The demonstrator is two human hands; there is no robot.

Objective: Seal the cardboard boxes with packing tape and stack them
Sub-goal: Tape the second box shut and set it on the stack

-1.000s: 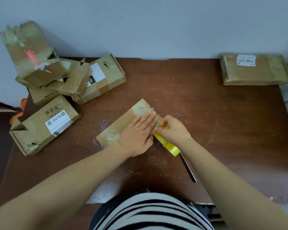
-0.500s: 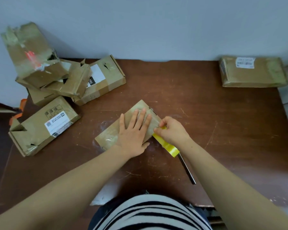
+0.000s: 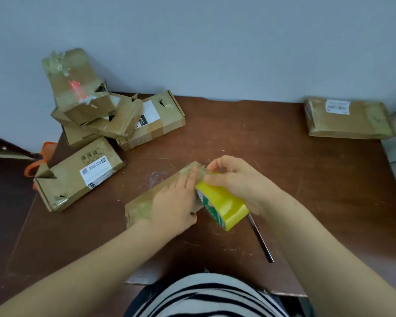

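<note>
Two hands on one box, mid-table. Nearest: a thin dark tool (image 3: 261, 241) lies loose on the table (image 3: 306, 202), just beside the right forearm; an arm sweep could knock it off the near edge.

Left hand (image 3: 172, 205) lies flat with straight fingers, pressing the small box (image 3: 142, 203) down, gripping nothing. Right hand (image 3: 240, 181) is curled round the yellow tape roll (image 3: 224, 205), held tilted against the box's right end. Whether the tape's free end is stuck down is too blurred to tell.

Likely risks:
- Box slides or turns if the roll pulls harder than the flat palm holds.
- Tape wrinkles or goes on crooked because the roll is tilted.
- Tape catches the left fingertips, which sit right next to the roll.

Farther left, a loose pile of boxes (image 3: 96, 120) leans at the wall, top one tilted, so a nudge could topple it. One taped box (image 3: 348, 120) sits far right, near the table edge, where a bad stack could tip off.
</note>
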